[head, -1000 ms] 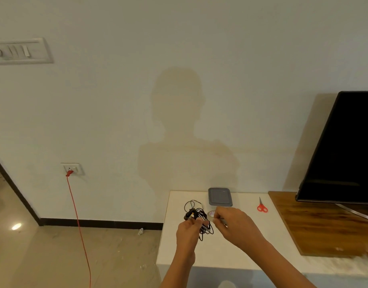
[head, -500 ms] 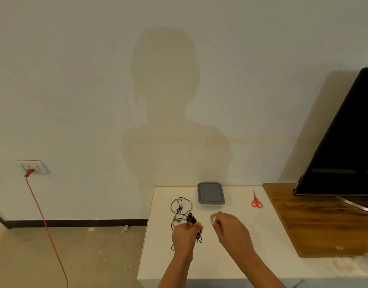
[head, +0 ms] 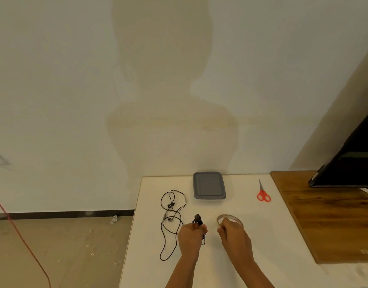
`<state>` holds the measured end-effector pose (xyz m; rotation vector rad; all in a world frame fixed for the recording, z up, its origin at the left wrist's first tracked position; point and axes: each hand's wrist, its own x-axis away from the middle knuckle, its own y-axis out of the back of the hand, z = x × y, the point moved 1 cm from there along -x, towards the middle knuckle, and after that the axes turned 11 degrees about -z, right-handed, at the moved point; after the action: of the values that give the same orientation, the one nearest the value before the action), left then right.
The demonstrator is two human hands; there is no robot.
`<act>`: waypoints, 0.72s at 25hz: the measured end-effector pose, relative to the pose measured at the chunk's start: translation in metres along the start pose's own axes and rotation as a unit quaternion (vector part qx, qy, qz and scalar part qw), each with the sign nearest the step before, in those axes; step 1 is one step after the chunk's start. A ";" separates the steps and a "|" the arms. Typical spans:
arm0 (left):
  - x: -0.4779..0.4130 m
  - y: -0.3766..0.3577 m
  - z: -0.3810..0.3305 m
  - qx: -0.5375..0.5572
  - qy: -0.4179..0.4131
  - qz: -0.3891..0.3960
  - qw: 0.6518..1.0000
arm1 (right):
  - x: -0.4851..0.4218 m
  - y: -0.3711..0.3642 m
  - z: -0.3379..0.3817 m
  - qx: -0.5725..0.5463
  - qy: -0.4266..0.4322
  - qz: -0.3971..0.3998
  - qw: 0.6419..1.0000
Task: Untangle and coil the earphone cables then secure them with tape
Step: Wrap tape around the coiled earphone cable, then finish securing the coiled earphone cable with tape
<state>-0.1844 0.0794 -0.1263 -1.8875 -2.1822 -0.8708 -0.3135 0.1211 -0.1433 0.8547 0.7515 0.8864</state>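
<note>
grips coiled earphone bundle [head: 198,220] in left hand [head: 190,236] at lower centre; pinches tape roll [head: 234,218] with right hand [head: 236,238] just beside. not yet taped. leaves second earphone cable [head: 172,215] loose, uncoiled, left of hands.

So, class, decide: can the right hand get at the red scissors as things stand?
Probably yes. The scissors lie on the table beyond the right hand, with nothing between them. That hand grips the tape roll, though, and would need to let go first.
</note>
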 end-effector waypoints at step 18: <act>-0.035 -0.035 0.045 -0.052 0.033 0.015 0.998 | -0.123 -0.036 -0.148 0.081 -0.129 0.012 0.988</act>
<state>-0.1982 0.0699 -0.1911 -1.9013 -2.1040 -1.0459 -0.4780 0.0457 -0.2173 1.1009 0.5931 0.7246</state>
